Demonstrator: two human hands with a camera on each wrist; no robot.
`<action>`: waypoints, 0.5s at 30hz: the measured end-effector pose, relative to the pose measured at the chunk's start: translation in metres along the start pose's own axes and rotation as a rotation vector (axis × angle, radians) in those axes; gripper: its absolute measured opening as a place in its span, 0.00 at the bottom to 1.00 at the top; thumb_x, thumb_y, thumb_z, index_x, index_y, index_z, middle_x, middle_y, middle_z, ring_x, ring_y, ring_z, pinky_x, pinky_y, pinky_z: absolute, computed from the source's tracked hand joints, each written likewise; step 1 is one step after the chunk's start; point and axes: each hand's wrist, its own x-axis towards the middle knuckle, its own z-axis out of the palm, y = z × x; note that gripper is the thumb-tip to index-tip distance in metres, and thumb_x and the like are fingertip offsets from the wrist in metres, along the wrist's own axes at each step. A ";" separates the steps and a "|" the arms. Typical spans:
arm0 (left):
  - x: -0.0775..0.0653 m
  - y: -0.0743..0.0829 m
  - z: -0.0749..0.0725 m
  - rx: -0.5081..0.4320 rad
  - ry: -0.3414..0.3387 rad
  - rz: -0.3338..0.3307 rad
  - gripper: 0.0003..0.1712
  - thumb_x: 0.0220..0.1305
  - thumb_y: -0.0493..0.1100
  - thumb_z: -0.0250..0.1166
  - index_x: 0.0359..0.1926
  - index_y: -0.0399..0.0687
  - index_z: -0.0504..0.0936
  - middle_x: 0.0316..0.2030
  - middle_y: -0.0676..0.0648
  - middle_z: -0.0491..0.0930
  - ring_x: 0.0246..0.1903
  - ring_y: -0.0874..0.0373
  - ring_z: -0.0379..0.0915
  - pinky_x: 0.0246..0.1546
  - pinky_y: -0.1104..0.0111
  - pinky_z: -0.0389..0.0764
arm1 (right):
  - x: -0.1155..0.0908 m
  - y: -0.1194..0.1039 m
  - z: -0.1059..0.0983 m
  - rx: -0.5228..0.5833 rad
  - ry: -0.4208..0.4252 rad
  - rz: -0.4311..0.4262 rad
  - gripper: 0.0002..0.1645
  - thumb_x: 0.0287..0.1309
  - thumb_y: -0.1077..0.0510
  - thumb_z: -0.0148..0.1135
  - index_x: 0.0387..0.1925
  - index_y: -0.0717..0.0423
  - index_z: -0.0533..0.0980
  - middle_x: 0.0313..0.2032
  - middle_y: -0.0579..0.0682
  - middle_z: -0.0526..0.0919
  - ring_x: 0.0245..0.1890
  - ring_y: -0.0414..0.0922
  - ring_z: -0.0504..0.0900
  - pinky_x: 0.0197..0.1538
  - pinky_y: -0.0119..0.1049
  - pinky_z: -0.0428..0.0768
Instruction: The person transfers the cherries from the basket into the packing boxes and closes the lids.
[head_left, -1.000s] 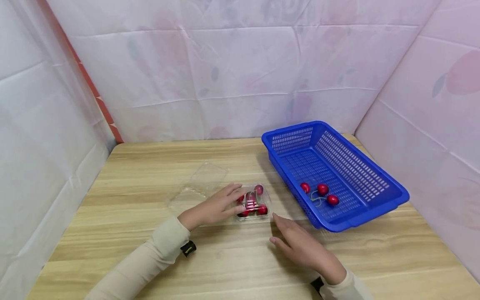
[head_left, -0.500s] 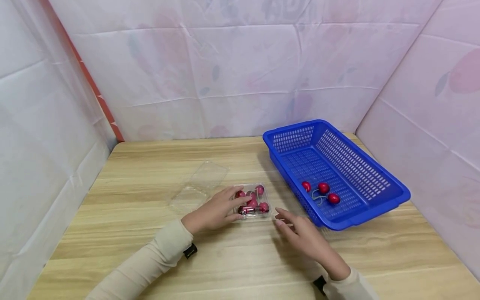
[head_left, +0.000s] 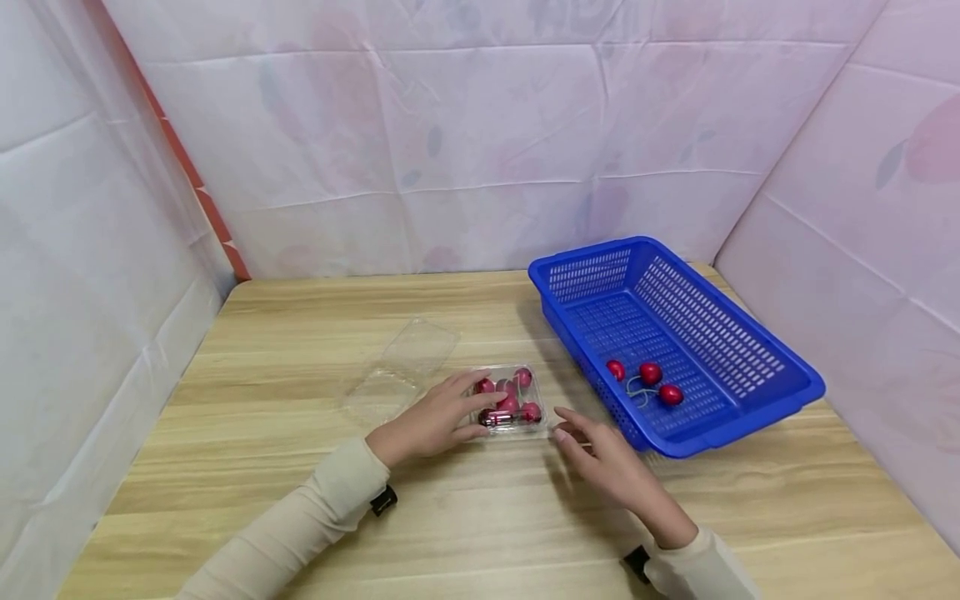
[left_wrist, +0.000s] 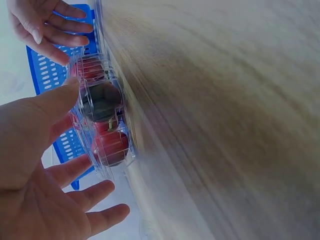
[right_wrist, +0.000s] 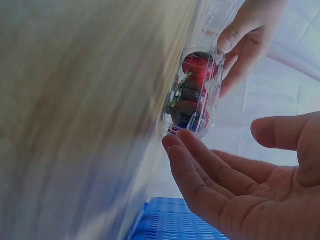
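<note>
A small clear plastic box [head_left: 537, 393] with several red cherries [head_left: 507, 405] inside sits on the table, its lid down. My left hand [head_left: 429, 419] lies over the left part of this box, fingers spread and touching the lid. In the left wrist view the thumb reaches the box's near top edge. Just right of the box is my right hand [head_left: 609, 467], fingers loosely bent and holding nothing. The right wrist view shows its fingertips [right_wrist: 187, 137] close to the box's end; whether they touch cannot be told.
An open clear plastic box [head_left: 401, 367] lies left of the hands, its two halves spread flat. At the right stands a blue perforated basket [head_left: 558, 317] with 3 stemmed cherries [head_left: 650, 373] in it. Fabric walls [head_left: 480, 150] enclose the wooden table [head_left: 300, 333].
The right hand has moved slightly up, its fingers bending more. The left hand's fingers have shifted a little on the lid, and the lid looks flatter than a second ago.
</note>
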 end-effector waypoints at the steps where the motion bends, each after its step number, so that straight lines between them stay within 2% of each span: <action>1: 0.000 0.000 0.001 -0.006 0.002 -0.001 0.33 0.65 0.53 0.62 0.69 0.55 0.66 0.72 0.41 0.53 0.71 0.44 0.49 0.70 0.48 0.56 | 0.001 0.001 0.000 0.005 -0.004 0.012 0.24 0.69 0.58 0.53 0.59 0.72 0.69 0.44 0.60 0.84 0.42 0.53 0.84 0.46 0.46 0.84; 4: -0.001 -0.001 0.002 -0.032 0.009 -0.015 0.37 0.65 0.54 0.62 0.70 0.47 0.63 0.72 0.42 0.54 0.71 0.44 0.49 0.71 0.50 0.55 | 0.005 0.004 0.002 0.059 -0.029 0.059 0.25 0.69 0.59 0.52 0.60 0.72 0.68 0.43 0.60 0.84 0.43 0.52 0.84 0.47 0.44 0.83; 8: -0.001 -0.003 0.001 -0.063 0.028 -0.031 0.41 0.64 0.53 0.63 0.70 0.38 0.59 0.72 0.42 0.54 0.71 0.44 0.50 0.72 0.53 0.53 | 0.014 0.007 0.003 0.275 -0.105 0.124 0.25 0.70 0.61 0.49 0.61 0.77 0.63 0.42 0.65 0.82 0.42 0.55 0.83 0.46 0.42 0.84; 12: -0.001 -0.003 0.001 -0.072 0.038 -0.018 0.41 0.64 0.53 0.63 0.70 0.37 0.59 0.71 0.41 0.55 0.71 0.43 0.50 0.71 0.52 0.53 | 0.020 0.009 0.005 0.485 -0.180 0.186 0.24 0.71 0.65 0.43 0.61 0.80 0.57 0.44 0.72 0.79 0.44 0.58 0.82 0.47 0.44 0.84; 15: -0.002 -0.003 0.001 -0.076 0.035 -0.010 0.41 0.64 0.52 0.63 0.70 0.36 0.59 0.71 0.40 0.55 0.71 0.43 0.50 0.71 0.50 0.54 | 0.023 0.011 0.007 0.585 -0.213 0.243 0.23 0.71 0.66 0.41 0.60 0.80 0.55 0.44 0.72 0.78 0.43 0.55 0.83 0.47 0.43 0.84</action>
